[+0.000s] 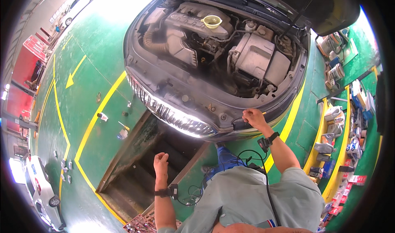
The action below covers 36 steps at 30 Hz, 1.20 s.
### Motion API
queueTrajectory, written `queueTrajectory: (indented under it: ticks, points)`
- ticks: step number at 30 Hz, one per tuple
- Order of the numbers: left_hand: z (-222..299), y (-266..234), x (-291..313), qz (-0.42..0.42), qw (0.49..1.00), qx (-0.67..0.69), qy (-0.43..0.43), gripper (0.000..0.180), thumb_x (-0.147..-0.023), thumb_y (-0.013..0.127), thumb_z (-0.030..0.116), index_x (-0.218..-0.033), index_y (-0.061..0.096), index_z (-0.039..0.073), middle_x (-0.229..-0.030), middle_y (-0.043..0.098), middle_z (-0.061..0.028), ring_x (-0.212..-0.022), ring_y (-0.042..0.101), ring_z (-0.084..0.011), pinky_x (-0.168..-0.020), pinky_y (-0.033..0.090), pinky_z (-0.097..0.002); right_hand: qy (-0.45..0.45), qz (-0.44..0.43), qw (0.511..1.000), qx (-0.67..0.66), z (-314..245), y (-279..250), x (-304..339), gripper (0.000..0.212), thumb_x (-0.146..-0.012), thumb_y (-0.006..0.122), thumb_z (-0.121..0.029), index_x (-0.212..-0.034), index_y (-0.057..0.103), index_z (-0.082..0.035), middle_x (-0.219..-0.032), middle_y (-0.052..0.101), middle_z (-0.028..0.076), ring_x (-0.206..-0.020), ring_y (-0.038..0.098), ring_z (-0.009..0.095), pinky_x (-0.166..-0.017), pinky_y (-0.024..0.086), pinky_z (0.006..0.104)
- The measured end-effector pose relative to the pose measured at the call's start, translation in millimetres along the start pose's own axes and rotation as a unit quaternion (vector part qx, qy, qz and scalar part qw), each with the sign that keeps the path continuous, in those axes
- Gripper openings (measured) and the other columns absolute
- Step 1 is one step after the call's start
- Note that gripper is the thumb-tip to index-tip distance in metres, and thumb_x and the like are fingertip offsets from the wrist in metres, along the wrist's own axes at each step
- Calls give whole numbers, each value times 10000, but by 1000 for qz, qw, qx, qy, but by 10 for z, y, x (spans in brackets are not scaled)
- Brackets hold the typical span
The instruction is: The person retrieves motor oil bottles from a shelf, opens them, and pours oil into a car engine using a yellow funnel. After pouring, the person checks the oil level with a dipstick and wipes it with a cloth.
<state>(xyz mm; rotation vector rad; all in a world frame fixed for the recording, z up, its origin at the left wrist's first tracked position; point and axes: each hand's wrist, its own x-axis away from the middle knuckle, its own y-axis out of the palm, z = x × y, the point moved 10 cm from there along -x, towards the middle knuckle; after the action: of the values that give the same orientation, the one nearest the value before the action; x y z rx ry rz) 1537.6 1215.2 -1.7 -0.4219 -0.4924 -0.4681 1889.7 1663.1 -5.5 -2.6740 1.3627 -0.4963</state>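
A dark car (181, 91) stands in front of me with its hood raised and the engine bay exposed. My right hand (254, 117) is over the front edge by the headlight, its fingers curled together. A small yellowish bit shows beside that hand; what the fingers hold, if anything, I cannot make out. My left hand (161, 164) hangs above the floor pit, loosely closed, with nothing visible in it. On the engine cover (187, 19) sits a pale yellow funnel (212, 22). The battery-side grey box (255, 54) is at the right of the bay.
A stepped inspection pit (144, 179) opens in the green floor at my left, below the bumper. Bottles and a white cup-like item (103, 116) lie on the floor beyond it. Yellow racks (321, 142) with parts and boxes line the right side. A white car (41, 189) is far left.
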Motion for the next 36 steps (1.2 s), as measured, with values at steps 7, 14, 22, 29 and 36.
queueTrajectory:
  ticks: [7, 14, 22, 29, 36]
  points:
    - [721, 1054, -984, 26, 957, -251, 144, 374, -921, 697, 351, -1025, 683, -8, -991, 698, -175, -939, 674, -327, -865, 526, -417, -43, -39, 991, 119, -594, 331, -1336, 292, -1002, 620, -285, -946, 661, -1, -747, 713, 57, -630, 674, 123, -609, 538, 290]
    - [1283, 2186, -1875, 86, 886, -359, 282, 249, -925, 660, 309, -942, 655, 61, -956, 650, -169, -982, 619, -365, -880, 492, -476, -85, 24, 980, 179, -984, 658, -3428, 345, -965, 627, -344, -1008, 673, -5, -854, 735, 155, -807, 726, 308, -758, 569, 407]
    - [1445, 2371, -2028, 273, 795, -446, 308, 145, -892, 662, 199, -798, 588, 116, -826, 599, -73, -810, 617, -313, -690, 498, -447, -80, -30, 918, 387, -551, 1378, -4911, 340, -994, 602, -288, -1151, 580, 13, -1034, 703, 287, -1061, 656, 464, -912, 518, 520]
    - [1397, 2314, -2065, 264, 805, -445, 291, 138, -835, 676, 184, -752, 584, 123, -779, 567, -67, -739, 584, -307, -620, 463, -444, -176, -176, 789, 562, -80, 2104, -5392, 292, -971, 570, -247, -1018, 683, 18, -995, 702, 280, -996, 666, 444, -855, 536, 507]
    - [1518, 2382, -2051, 257, 799, -453, 300, 165, -808, 678, 155, -716, 544, 129, -753, 531, -69, -704, 553, -302, -604, 442, -438, -303, -111, 741, 588, 838, 2191, -5760, 226, -905, 575, -185, -887, 768, -71, -1051, 730, 168, -947, 697, 351, -847, 563, 432]
